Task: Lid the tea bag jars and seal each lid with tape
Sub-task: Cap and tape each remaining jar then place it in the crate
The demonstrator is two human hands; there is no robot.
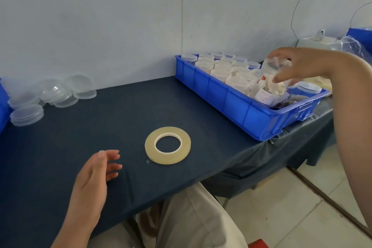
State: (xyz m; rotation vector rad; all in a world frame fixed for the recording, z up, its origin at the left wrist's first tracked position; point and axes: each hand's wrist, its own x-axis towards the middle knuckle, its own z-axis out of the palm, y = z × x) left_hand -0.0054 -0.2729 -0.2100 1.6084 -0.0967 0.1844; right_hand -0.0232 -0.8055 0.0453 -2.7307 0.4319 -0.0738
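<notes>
My right hand (300,65) grips a clear plastic jar (268,83) full of tea bags by its open top, tilted, over the near end of a blue tray (237,104). Several lidded jars (221,66) stand in rows in that tray. A roll of clear tape (167,145) lies flat on the dark blue tablecloth in the middle. My left hand (94,173) hovers open just left of the tape, holding nothing. Loose clear lids (52,94) are piled at the far left of the table.
A wall runs behind the table. The table's front edge (181,183) drops to my knees and a tiled floor on the right. A blue bin edge (3,104) shows at far left. Plastic bags and a white device (320,39) sit beyond the tray.
</notes>
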